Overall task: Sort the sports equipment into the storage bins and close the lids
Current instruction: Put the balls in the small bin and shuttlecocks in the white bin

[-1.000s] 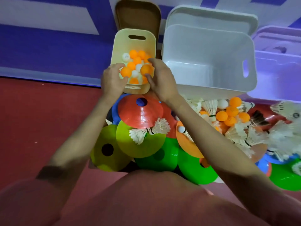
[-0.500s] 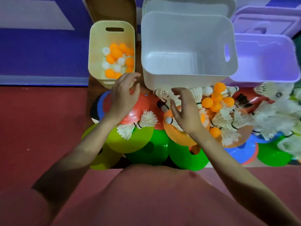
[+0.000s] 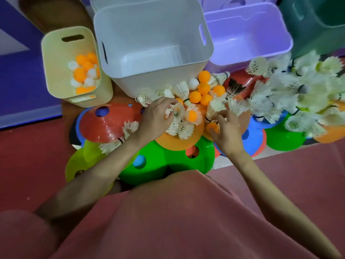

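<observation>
Reaching into the pile in front of the white bin [image 3: 153, 43], the left hand [image 3: 155, 116] curls over feathery shuttlecocks [image 3: 179, 118] while the right hand [image 3: 226, 131] pinches an orange ball [image 3: 212, 127], light, smooth and likely to roll, so best cupped.

4 open bins: 1 cream bin [image 3: 56, 58], 1 white bin [image 3: 149, 34], 1 purple bin [image 3: 248, 32], 1 green bin [image 3: 317, 21]. 2 hands: left hand [image 3: 155, 116], right hand [image 3: 226, 131]. About 6 loose orange balls [image 3: 195, 97]; shuttlecocks [image 3: 291, 94] too many to count.
</observation>
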